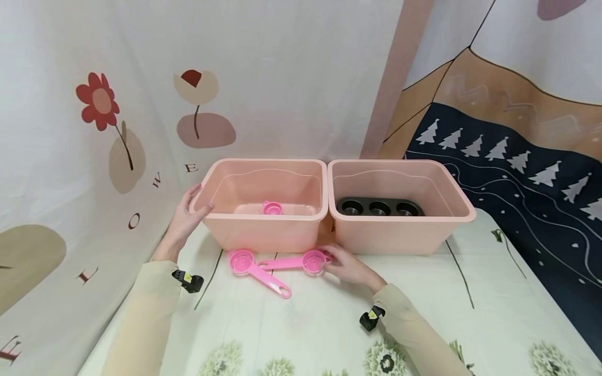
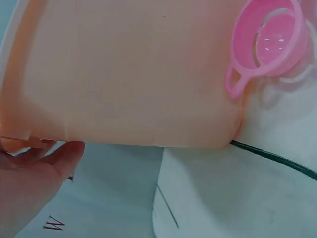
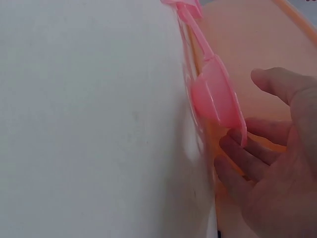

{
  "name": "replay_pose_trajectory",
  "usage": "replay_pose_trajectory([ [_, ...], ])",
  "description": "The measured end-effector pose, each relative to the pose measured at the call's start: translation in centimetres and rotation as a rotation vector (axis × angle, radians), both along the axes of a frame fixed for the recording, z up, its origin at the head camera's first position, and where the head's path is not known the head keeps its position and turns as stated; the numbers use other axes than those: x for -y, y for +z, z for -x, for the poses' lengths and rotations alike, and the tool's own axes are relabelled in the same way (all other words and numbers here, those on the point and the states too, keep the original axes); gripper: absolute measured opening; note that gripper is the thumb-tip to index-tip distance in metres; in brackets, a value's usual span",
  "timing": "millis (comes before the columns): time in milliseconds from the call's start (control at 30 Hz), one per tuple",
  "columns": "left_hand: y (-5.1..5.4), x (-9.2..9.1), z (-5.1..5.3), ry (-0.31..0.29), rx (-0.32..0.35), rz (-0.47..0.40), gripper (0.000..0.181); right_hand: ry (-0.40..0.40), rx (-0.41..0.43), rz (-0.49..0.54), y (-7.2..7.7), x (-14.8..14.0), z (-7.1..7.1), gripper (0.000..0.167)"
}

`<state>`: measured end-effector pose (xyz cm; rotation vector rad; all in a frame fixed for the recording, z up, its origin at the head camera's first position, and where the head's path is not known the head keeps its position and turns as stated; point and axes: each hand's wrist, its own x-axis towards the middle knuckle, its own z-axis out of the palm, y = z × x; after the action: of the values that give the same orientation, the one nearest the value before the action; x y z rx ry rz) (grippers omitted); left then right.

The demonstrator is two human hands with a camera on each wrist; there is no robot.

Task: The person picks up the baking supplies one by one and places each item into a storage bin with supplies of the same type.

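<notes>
My left hand touches the left rim of the left pink bin, thumb and fingers spread apart at its corner. In front of that bin lie two pink egg separators, each with a slotted cup and a long handle. One egg separator points its handle toward the near right; the other egg separator has its handle to the left. My right hand is at the cup end of the second one. Its fingertips reach the small lip in the right wrist view, while the thumb stands away from it.
Inside the left bin is another pink cup-shaped piece. The right pink bin stands beside it and holds a black muffin pan with round wells. A printed cloth covers the table, and a patterned curtain hangs behind.
</notes>
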<state>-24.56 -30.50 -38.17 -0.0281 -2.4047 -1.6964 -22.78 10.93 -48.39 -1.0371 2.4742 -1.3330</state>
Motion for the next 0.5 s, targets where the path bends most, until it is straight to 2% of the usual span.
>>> replay_pose_trajectory([
  [133,-0.41,0.08,0.19,-0.012,0.025,-0.053,0.078,-0.014,0.029,-0.02,-0.31,0.11,-0.04,0.049],
  [300,-0.66,0.42,0.31,-0.014,0.031,-0.063,0.079,-0.024,0.057,-0.028,-0.28,0.45,-0.12,0.055],
  [500,-0.77,0.93,0.26,-0.045,0.055,-0.09,0.082,-0.026,0.065,-0.025,-0.28,1.0,-0.12,0.06],
])
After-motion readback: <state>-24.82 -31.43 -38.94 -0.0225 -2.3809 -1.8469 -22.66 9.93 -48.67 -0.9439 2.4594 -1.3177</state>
